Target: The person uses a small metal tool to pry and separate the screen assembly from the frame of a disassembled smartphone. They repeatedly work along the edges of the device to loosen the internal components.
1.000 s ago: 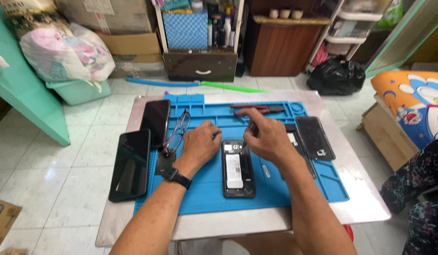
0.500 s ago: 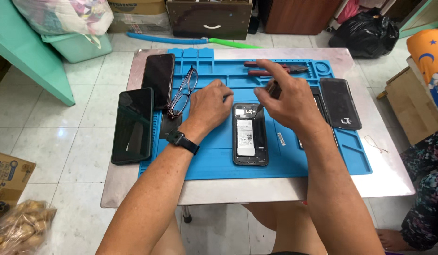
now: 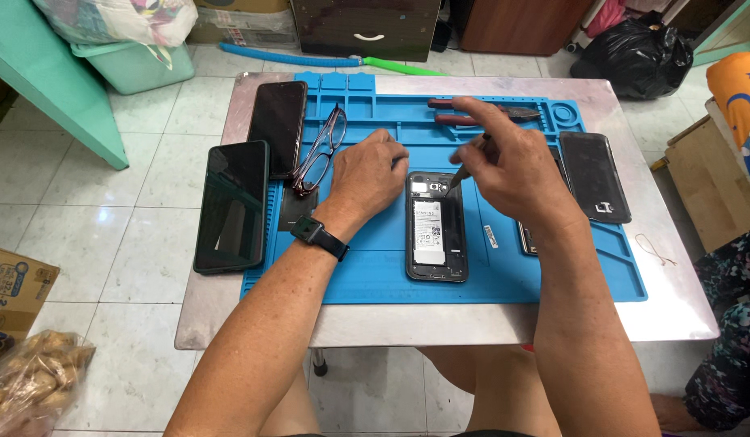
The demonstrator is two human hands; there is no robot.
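- One opened phone (image 3: pixel 436 228), back cover already off and battery exposed, is lying on the blue mat (image 3: pixel 375 275) between both hands; reassembly is judged not yet done.
- A thin tool (image 3: pixel 462 168) is being pinched by the right hand (image 3: pixel 516 166), tip at the phone's top edge.
- The phone's upper-left corner is being steadied by the left hand (image 3: pixel 365 174), fingers curled, nothing grasped.
- Glasses (image 3: pixel 318 150), two dark phones (image 3: pixel 231 205) and red-handled pliers (image 3: pixel 472 113) are being kept farther off; nothing is blocking access.
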